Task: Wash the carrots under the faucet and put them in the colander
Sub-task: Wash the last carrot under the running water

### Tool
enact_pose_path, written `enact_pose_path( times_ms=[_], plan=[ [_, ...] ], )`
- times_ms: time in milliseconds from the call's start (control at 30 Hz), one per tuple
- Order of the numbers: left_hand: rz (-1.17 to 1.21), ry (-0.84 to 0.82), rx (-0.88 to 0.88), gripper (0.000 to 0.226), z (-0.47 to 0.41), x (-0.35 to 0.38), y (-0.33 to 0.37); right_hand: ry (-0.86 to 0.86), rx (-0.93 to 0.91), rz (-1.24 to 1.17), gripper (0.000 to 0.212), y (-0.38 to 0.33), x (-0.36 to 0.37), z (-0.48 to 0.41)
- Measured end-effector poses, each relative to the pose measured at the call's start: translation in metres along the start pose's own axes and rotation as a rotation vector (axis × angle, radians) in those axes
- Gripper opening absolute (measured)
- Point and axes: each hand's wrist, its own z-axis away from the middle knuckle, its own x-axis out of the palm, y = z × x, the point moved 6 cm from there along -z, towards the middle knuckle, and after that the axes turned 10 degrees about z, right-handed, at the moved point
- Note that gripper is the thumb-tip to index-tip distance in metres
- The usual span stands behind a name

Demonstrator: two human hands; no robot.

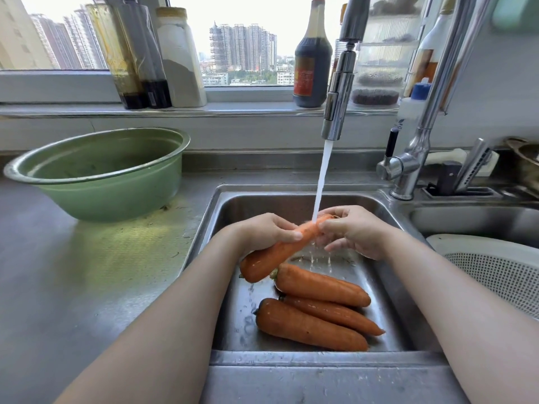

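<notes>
Both hands grip one carrot (277, 253): on my feed the left hand (268, 231) is curled round its middle with the thumb on top, and the right hand (354, 231) pinches its thin end. Nearest to me is the front rim of the sink (320, 358). Just beyond it three carrots (309, 326) lie side by side on the wet sink floor, touching one another, thick ends to the left. The held carrot is tilted above them, thick end low and left, tip raised to the right. A stream of water (322, 179) lands on it between the two hands and drips off below. To the right, the white perforated colander (501, 272) sits in the neighbouring bowl, well apart from the carrots; I can see nothing in the part of it that shows. Farther back the chrome faucet (338, 91) hangs over the sink. On the counter (87, 272) to the left stands a green basin (116, 193). Behind it all, a dark sauce bottle (312, 62) stands on the windowsill (233, 109) among other containers.
</notes>
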Motion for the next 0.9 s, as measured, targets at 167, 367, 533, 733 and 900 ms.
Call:
enact_pose_path(
  times_ms=[167, 367, 533, 733, 900],
  plan=[
    [-0.064, -0.004, 0.03, 0.024, -0.001, 0.004, 0.004, 0.003, -0.05, 0.188, 0.02, -0.006, 0.009, -0.004],
    [-0.139, 0.023, 0.05, 0.027, -0.002, 0.0, 0.009, -0.096, -0.057, 0.132, 0.011, -0.003, 0.003, -0.001],
    [-0.224, 0.044, 0.081, 0.03, -0.007, 0.005, 0.018, 0.011, -0.065, 0.155, 0.033, -0.002, 0.003, -0.007],
    [-0.282, 0.048, 0.096, 0.024, -0.01, 0.001, 0.017, -0.057, -0.044, 0.089, 0.017, 0.002, -0.001, -0.006],
    [-0.261, 0.035, 0.094, 0.028, -0.009, 0.002, 0.016, -0.042, -0.071, 0.133, 0.024, -0.002, 0.003, -0.008]
  ],
)
